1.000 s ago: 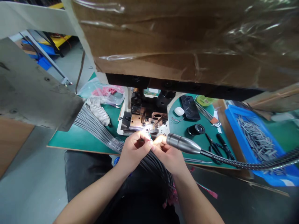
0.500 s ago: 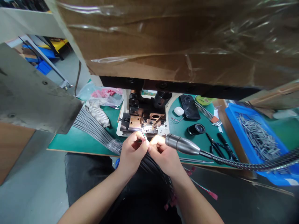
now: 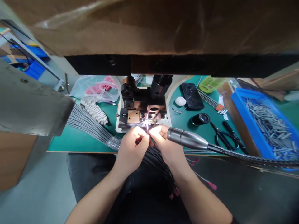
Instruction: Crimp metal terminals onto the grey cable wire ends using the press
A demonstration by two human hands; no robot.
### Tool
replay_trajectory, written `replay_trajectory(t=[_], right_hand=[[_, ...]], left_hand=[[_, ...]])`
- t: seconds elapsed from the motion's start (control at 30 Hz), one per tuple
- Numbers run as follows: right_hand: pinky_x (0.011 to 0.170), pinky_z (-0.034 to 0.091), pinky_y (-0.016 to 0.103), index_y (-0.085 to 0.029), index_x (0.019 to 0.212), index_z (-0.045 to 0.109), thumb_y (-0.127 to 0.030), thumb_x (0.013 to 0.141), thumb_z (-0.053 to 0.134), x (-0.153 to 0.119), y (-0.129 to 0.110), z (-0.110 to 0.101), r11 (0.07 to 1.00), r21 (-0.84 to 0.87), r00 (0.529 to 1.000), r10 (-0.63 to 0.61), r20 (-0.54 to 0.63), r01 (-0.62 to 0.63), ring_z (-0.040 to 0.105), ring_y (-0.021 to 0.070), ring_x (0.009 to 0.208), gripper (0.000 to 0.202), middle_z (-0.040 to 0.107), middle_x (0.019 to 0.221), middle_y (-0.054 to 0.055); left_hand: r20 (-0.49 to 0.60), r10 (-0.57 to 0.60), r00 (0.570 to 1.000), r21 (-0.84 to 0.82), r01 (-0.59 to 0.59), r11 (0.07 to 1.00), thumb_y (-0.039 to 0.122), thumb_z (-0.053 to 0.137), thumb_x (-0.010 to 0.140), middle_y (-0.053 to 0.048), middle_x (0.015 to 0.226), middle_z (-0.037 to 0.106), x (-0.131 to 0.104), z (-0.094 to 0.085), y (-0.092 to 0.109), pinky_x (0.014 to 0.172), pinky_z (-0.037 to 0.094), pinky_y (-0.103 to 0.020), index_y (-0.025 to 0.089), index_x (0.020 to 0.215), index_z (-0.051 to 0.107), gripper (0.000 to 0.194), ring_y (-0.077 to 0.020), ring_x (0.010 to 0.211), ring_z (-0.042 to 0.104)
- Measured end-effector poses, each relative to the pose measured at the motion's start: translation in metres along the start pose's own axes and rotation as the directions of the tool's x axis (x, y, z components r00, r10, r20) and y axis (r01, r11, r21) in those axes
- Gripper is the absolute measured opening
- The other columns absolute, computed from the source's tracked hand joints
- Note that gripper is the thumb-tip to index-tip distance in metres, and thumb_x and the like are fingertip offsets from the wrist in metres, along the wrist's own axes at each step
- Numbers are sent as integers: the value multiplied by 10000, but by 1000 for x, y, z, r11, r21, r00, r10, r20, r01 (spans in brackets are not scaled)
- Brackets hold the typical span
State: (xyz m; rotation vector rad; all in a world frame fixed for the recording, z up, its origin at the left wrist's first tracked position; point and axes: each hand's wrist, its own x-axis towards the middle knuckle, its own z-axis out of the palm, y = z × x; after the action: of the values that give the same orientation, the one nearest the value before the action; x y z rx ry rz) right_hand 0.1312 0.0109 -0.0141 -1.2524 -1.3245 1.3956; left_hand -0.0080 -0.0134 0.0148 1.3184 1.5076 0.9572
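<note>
My left hand [image 3: 133, 146] and my right hand [image 3: 164, 141] meet at the front of a small press machine [image 3: 144, 115], each with its fingers pinched on a thin wire end [image 3: 147, 127]. The wire tip reaches up to the bright metal parts of the machine; its exact contact there is too small to tell. A bundle of grey cables [image 3: 91, 124] comes from the left and passes under my hands, and dark cables [image 3: 156, 161] hang over my lap. Pink connectors [image 3: 212, 185] show at some cable ends.
A metal gooseneck lamp [image 3: 187, 137] reaches in beside my right hand. Pliers [image 3: 224, 137], a black cylinder [image 3: 200, 119] and a blue tray of grey pieces [image 3: 268, 124] lie right. A bag of pink parts [image 3: 100, 88] lies left. A cardboard-covered housing [image 3: 149, 28] hangs overhead.
Both hands have moved slightly up, nearer the machine's metal parts, with the wire now pointing into the lit area. The view has shifted, and the overhead housing sits higher in it.
</note>
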Motion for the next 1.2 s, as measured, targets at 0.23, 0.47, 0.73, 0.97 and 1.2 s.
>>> replay_trajectory(t=[0.23, 0.47, 0.73, 0.97, 1.2], right_hand=[[471, 363, 238, -195, 759, 653, -414, 870, 688, 7, 0, -5, 995, 74, 995, 56, 84, -62, 460, 94, 483, 248, 604, 611, -26], [450, 298, 247, -185, 714, 674, -416, 872, 726, 14, -10, -8, 969, 211, 983, 96, 158, -128, 391, 78, 444, 284, 582, 555, -28], [446, 247, 277, -204, 550, 570, -496, 863, 722, 17, -16, -7, 973, 187, 975, 100, 199, -138, 347, 88, 436, 454, 527, 508, -20], [425, 229, 283, -208, 543, 585, -561, 844, 717, 20, -14, -6, 982, 124, 977, 121, 176, -144, 338, 92, 416, 482, 527, 489, -16], [407, 218, 269, -202, 616, 670, -552, 792, 776, 18, -13, -6, 973, 159, 979, 146, 142, -168, 351, 93, 413, 406, 543, 485, -10]], left_hand=[[20, -9, 1000, -105, 11, 994, 157, 566, 866, 24, 606, 602, 10, -4, -7, 527, 378, -236, 195, 637, 619, 239, -118, 563, 532], [156, -107, 982, -321, 153, 935, 261, 591, 904, 35, 520, 544, 19, 0, -18, 441, 314, -207, 179, 699, 651, 229, -85, 466, 458], [114, -160, 980, -396, 193, 898, 241, 601, 881, 17, 554, 620, 18, 5, -20, 382, 305, -181, 179, 692, 637, 202, -76, 424, 497], [70, -192, 979, -433, 203, 878, 245, 598, 876, 7, 658, 688, 16, 11, -19, 363, 319, -160, 180, 709, 623, 181, -64, 419, 537], [61, -162, 985, -439, 173, 882, 262, 612, 891, -1, 675, 685, 14, 11, -19, 359, 316, -166, 174, 726, 615, 187, -65, 418, 544]])
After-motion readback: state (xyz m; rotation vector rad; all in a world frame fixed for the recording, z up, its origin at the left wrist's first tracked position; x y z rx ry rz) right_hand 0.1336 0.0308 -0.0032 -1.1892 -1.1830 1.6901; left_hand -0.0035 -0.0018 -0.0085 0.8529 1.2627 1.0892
